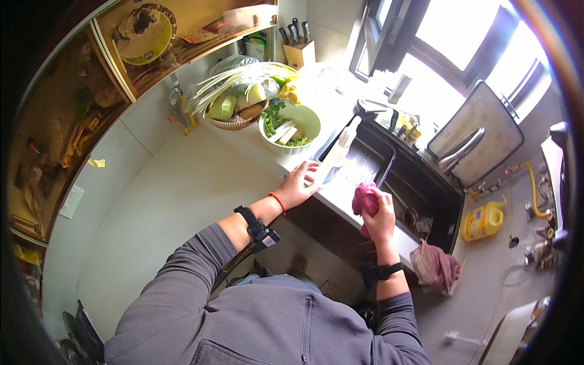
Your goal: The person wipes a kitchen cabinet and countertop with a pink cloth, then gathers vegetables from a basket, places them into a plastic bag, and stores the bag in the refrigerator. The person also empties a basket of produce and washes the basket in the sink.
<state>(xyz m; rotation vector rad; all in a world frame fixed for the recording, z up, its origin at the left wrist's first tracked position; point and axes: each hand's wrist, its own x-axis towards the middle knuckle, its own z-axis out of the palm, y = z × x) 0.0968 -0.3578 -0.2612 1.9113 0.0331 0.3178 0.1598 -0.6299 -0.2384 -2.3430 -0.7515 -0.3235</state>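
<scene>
My right hand [382, 216] grips a bunched magenta cloth [365, 199] above the front rim of the sink, and part of the cloth hangs below my fingers. My left hand [296, 185] is at the counter's front edge, its fingers apart and nothing visible in it. Just beyond those fingers lies a pale elongated object [336, 153], too overexposed to identify. It rests along the near side of a dark rectangular tray [385, 153] set in the black sink [438, 205]. Whether my left fingertips touch the counter or that object, I cannot tell.
A pale green bowl [315, 130] of greens and a vegetable basket [230, 124] stand beyond my left hand. Behind them is a knife block [299, 54]. A faucet [463, 149], cutting board [483, 130] and yellow jug [483, 222] are rightward. A brownish cloth [433, 267] drapes over the counter edge.
</scene>
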